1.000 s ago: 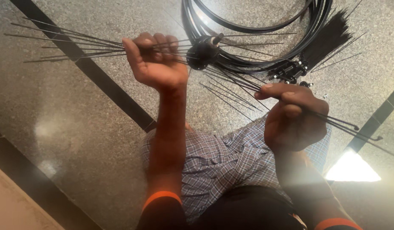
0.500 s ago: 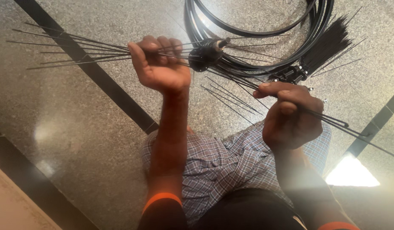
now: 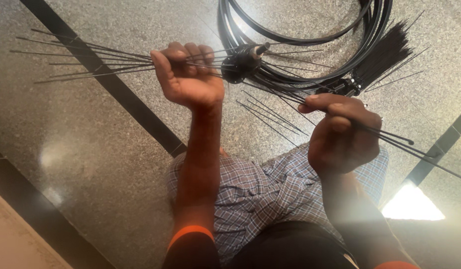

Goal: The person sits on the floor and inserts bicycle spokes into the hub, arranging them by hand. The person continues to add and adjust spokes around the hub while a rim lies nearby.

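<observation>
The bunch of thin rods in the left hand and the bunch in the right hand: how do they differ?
The left hand grips its rods in a fist, level, fanning out to the left. The right hand pinches its rods, which slant down to the right in a tighter bundle. The left bunch looks fuller. Both run into the black hub and are thin, dark and straight.
</observation>
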